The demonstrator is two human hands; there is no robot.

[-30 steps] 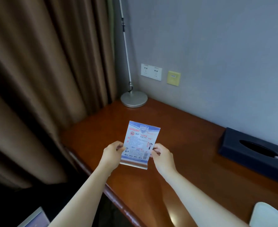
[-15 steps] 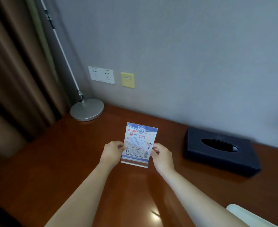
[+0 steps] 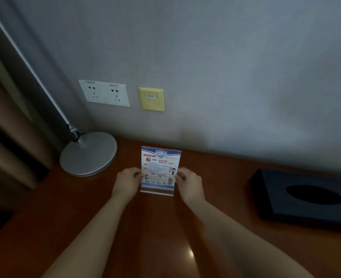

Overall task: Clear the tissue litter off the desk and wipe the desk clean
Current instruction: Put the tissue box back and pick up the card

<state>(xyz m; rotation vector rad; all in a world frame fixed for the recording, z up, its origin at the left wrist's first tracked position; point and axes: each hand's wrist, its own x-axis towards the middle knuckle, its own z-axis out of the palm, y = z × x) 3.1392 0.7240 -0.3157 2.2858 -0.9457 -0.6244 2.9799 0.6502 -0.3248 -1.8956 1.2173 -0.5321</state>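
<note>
A printed card in a clear acrylic stand is upright near the back of the brown wooden desk, close to the wall. My left hand pinches its left edge and my right hand pinches its right edge. The stand's base is at or just above the desk surface; I cannot tell if it touches. A dark blue tissue box lies on the desk to the right. No tissue litter or cloth is in view.
A silver lamp base with a slanted pole stands at the desk's back left corner. Brown curtains hang at the left. White sockets and a yellow wall plate are on the grey wall.
Both hands have carried the card stand from the desk's left front toward the wall, beside the lamp base. The view has swung right, and the pale object at lower right has left the frame.
</note>
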